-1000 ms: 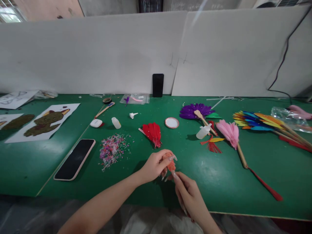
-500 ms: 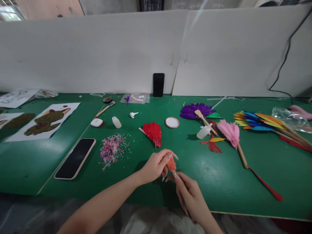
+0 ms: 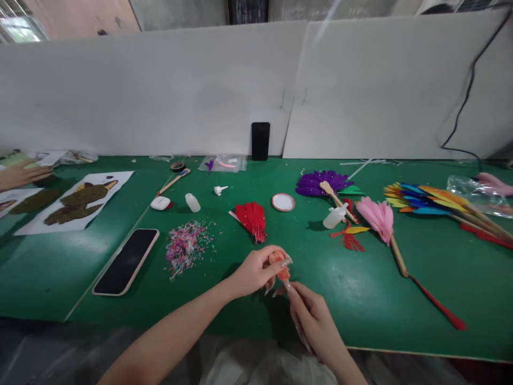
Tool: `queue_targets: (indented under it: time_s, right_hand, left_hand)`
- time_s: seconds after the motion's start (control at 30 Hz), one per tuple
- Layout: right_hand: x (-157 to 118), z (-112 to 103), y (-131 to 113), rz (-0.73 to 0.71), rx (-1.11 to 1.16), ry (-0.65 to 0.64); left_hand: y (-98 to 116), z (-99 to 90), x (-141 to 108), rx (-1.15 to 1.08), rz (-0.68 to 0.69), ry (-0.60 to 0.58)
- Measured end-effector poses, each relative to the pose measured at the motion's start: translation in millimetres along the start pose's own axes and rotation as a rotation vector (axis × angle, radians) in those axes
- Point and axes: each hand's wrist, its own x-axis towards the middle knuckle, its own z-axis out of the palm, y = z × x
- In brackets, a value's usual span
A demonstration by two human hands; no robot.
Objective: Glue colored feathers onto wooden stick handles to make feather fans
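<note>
Clock centred on your hands, 12 toward the white upright panel (image 3: 160, 96).

Hands: your left hand (image 3: 256, 271) has its grip closed around the upper end of a small, lumpy, coral-orange piece (image 3: 284, 274), thumb laid across it. Your right hand (image 3: 315, 315) pinches the lower end between thumb and fingers, below the left. The piece is held between both hands, over the near part of the green tabletop (image 3: 360, 299); your fingers cover part of it, so its full shape cannot be told.

Near items: red feather bundle (image 3: 251, 218) at 11 o'clock, just beyond your left hand. Round white dish with a red rim (image 3: 282, 202) at 12. Purple feather fan with a pale wooden handle (image 3: 316, 183) at 1. Translucent white squeeze bottle (image 3: 334, 218) between 1 and 2. Pink feather fan (image 3: 375, 216) at 2, its handle and red tassel trailing toward 3 to 4. Multicoloured feather fans (image 3: 430, 200) also at 2, farther out.

Left side: loose heap of pink, purple and white bits (image 3: 186, 246) between 9 and 10; black-screened phone with a pale pink edge (image 3: 126, 262) at 9, beyond it. Small white bottle (image 3: 193, 202) at 10. Another person's hand (image 3: 30, 174) at the far left, between 9 and 10.
</note>
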Motion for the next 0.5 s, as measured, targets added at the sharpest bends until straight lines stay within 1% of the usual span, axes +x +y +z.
queue_targets:
  time_s: [0.23,0.4,0.5]
  right_hand:
    - [-2.1,1.1,0.7,-0.022,-0.006,-0.005]
    - [-3.3,0.2,3.2,-0.050,-0.016,0.002]
    - [-4.2,0.1,4.8,-0.039,-0.002,0.005]
  left_hand:
    - [-8.5,0.8,0.7,0.022,0.000,-0.011]
    - [-8.4,2.4,0.5,0.045,0.007,-0.002]
    - [-7.8,2.3,0.4,0.051,0.003,-0.016]
